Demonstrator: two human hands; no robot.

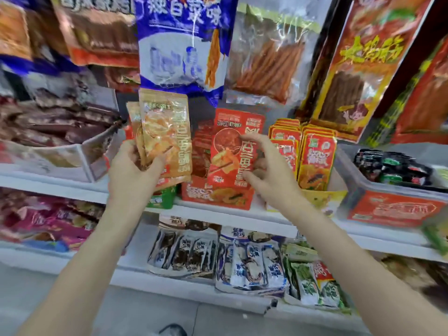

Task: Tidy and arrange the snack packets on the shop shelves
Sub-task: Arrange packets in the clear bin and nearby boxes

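Mid-sort: left hand [132,170] grips orange snack pkts [167,134] at 9 o'clock of the red pkt [234,151], which right hand [269,173] w/ loosely spread fingers touches, apparently not yet pinching; next, prob. pinch and seat it in red display box [218,196].

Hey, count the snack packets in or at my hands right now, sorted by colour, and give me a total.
Orange packets, held by the left hand: 2 showing, one behind the other
Red packet, at the right hand's fingers: 1
Total: 3
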